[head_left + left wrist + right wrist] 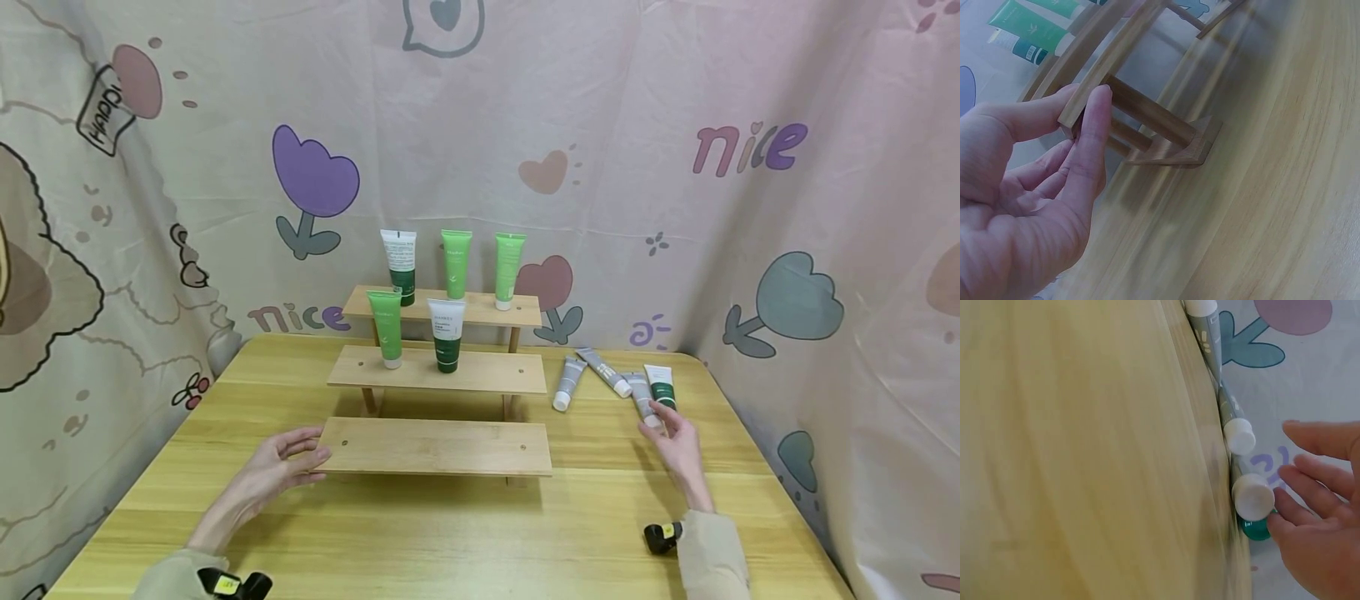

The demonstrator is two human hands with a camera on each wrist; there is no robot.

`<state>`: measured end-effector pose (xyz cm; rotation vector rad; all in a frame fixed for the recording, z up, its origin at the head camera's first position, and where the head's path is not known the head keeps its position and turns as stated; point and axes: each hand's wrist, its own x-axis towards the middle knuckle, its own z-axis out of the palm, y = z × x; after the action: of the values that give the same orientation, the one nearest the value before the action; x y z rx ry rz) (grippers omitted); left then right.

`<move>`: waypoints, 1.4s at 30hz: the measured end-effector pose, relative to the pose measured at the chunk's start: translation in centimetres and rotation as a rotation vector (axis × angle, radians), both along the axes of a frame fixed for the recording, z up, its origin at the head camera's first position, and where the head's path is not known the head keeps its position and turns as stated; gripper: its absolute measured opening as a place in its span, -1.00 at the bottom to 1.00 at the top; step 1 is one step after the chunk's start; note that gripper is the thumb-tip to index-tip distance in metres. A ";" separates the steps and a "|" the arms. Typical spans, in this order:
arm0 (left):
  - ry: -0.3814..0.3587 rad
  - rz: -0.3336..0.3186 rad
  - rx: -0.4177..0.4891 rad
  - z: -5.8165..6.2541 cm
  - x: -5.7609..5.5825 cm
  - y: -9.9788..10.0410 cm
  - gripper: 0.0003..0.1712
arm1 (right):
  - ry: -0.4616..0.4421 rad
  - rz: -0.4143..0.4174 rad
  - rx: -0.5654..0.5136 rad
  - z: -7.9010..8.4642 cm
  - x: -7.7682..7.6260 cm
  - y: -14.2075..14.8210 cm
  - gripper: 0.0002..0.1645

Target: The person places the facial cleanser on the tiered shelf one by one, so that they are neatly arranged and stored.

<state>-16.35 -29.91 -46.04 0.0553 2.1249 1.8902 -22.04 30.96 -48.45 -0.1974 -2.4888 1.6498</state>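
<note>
Both forearms wear pale beige sleeves, the left sleeve (176, 577) cut off by the edge of what I can see, the right sleeve (712, 554) showing more of its plain, softly creased cloth. Each cuff stops short of the wrist, so the left hand (281, 462) and right hand (678, 446) are bare, with slender fingers. By the left cuff sits a small black camera unit (232, 583), blocky, with a rounded end and a bright yellow label whose print is too tiny for me to read. A matching black unit (662, 537) rides beside the right cuff, compact, with a yellowish patch too.
</note>
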 end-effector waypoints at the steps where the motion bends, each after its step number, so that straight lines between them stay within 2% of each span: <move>1: 0.000 0.000 0.000 0.0 0.0 0.0 -0.09 | -0.013 0.027 0.017 0.0 0.1 0.2 -0.31; 5: -0.004 0.004 0.003 0.0 0.0 0.0 -0.09 | -0.040 0.105 0.080 -0.1 0.2 0.8 -0.29; 9: -0.003 0.005 0.004 0.1 0.0 0.0 -0.09 | -0.049 0.143 0.110 0.0 0.1 1.2 -0.29; 15: -0.001 0.004 0.009 0.1 -0.1 0.0 -0.09 | -0.033 0.174 0.158 0.0 0.0 1.9 -0.31; 19: -0.002 0.006 0.007 0.1 0.0 0.0 -0.09 | -0.017 0.172 0.258 0.1 0.1 2.3 -0.37; 22: 0.003 0.002 0.008 0.0 0.0 0.0 -0.09 | 0.014 0.158 0.357 0.3 0.5 2.7 -0.46; 25: 0.003 0.005 0.018 0.0 0.0 0.0 -0.09 | 0.049 0.141 0.412 0.6 0.9 3.0 -0.55; 30: 0.004 -0.001 0.022 -0.1 0.0 -0.1 -0.08 | 0.077 0.050 0.473 0.9 1.0 3.4 -0.68; 36: 0.003 -0.005 0.018 -0.1 0.0 -0.1 -0.08 | 0.077 -0.081 0.414 0.9 0.2 3.8 -0.66; 42: 0.000 0.002 0.028 -0.1 0.0 0.0 -0.09 | 0.054 -0.086 0.447 0.8 -0.3 3.9 -0.59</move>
<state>-16.33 -29.93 -46.16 0.0588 2.0988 1.9214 -22.31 34.90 -47.64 -0.1975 -2.6821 1.0161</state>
